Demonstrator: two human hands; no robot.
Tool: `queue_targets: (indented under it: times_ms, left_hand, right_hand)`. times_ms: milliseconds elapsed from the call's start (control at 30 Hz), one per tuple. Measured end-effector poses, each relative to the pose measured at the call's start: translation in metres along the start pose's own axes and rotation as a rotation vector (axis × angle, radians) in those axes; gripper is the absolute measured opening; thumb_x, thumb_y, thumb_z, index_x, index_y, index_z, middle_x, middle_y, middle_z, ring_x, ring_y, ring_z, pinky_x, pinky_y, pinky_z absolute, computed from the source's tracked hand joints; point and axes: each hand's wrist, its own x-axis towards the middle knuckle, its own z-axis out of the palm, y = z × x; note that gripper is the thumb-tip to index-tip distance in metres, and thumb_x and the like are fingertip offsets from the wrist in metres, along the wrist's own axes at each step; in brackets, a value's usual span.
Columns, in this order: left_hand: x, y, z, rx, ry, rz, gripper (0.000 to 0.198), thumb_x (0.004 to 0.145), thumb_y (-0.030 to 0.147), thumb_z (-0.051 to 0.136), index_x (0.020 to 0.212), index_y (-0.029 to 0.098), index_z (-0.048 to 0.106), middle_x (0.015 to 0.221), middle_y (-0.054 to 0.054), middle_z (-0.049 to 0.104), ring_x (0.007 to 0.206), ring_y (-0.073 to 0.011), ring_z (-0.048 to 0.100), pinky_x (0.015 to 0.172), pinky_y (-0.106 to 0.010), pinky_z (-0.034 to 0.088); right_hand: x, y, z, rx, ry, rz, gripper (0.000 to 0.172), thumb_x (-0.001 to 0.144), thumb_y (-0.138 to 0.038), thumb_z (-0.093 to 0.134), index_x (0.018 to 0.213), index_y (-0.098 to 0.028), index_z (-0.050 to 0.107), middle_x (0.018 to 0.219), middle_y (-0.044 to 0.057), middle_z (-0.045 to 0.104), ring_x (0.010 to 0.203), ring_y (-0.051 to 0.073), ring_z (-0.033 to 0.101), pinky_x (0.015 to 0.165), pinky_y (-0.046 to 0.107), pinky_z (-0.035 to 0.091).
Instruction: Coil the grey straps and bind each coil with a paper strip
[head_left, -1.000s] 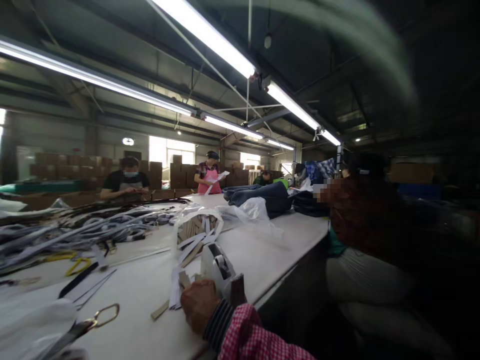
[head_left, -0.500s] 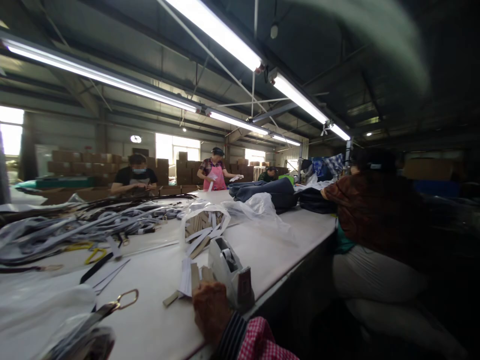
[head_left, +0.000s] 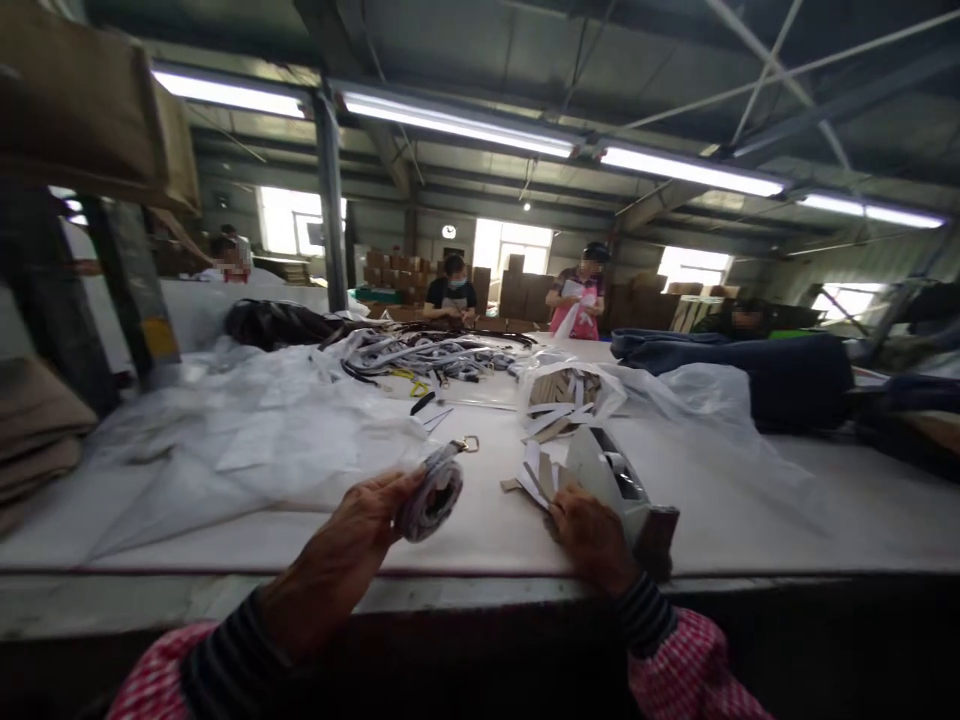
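My left hand [head_left: 352,535] is closed around a coiled grey strap [head_left: 433,500], held just above the table's front edge. A gold-coloured metal buckle [head_left: 470,443] sticks out from the top of the coil. To the right, my right hand [head_left: 591,535] has its fingers curled over a small bunch of white and beige paper strips [head_left: 541,475] on the table. Its fingertips are partly hidden behind the knuckles. A pale tape dispenser [head_left: 611,470] stands right beside that hand. Behind it, a clear plastic bag [head_left: 611,390] lies open with more strips in it.
Grey straps [head_left: 427,355] with yellow clips lie heaped further back on the white table [head_left: 480,535]. Clear plastic sheeting [head_left: 277,430] covers the left side. Dark blue fabric [head_left: 757,370] lies at the right. Several people are across the table, one in a pink apron [head_left: 574,318].
My view has swung left, so the table now lies straight ahead. My left hand with the coiled strap has come fully into view. The right hand stays by the strips and dispenser.
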Motion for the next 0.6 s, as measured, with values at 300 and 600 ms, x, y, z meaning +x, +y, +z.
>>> queue_targets:
  times_ms: [300,600]
  left_hand:
    - [0.006,-0.007,0.008,-0.242,0.007,0.006,0.044,0.076,0.044,0.086,0.103,0.010,0.080,0.105,-0.012,0.077,0.090,-0.0211,0.065,0.077,-0.027,0.051]
    - [0.019,-0.005,0.016,-0.193,-0.079,0.006,0.039,0.079,0.040,0.084,0.104,0.011,0.079,0.106,-0.011,0.076,0.094,-0.0228,0.064,0.083,-0.030,0.049]
  right_hand:
    - [0.004,-0.001,-0.027,-0.101,0.347,-0.084,0.024,0.101,-0.014,0.044,0.084,-0.020,0.059,0.093,0.009,0.067,0.092,0.024,0.065,0.071,0.033,0.042]
    - [-0.016,-0.063,-0.082,0.842,-0.204,-0.091,0.016,0.097,-0.027,0.056,0.085,-0.022,0.065,0.062,-0.005,0.062,0.056,0.012,0.055,0.055,0.024,0.036]
